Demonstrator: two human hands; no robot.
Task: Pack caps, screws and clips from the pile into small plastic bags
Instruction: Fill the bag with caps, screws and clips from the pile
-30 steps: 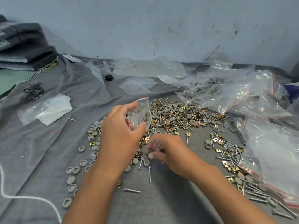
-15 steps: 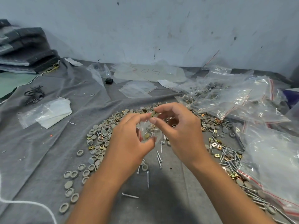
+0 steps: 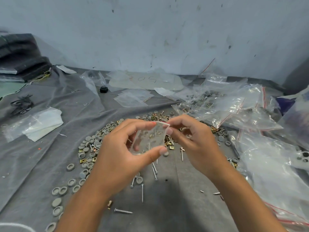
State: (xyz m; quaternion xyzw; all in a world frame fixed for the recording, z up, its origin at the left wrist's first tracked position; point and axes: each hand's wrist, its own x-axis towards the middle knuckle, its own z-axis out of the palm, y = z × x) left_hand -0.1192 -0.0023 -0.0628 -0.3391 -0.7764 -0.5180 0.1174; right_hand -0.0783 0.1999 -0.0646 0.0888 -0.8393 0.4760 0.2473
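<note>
Two hands up over the grey cloth (image 3: 50, 164), left hand (image 3: 117, 158) fingers curled round a small clear bag (image 3: 150, 139), right hand (image 3: 195, 144) fingers pinching its top edge, caps (image 3: 88, 148) and screws (image 3: 122, 211) below.

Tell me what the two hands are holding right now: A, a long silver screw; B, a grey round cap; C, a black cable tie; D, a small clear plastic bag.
D: the left hand and the right hand both pinch the small clear plastic bag above the pile, with small brass-coloured pieces showing through it.
</note>
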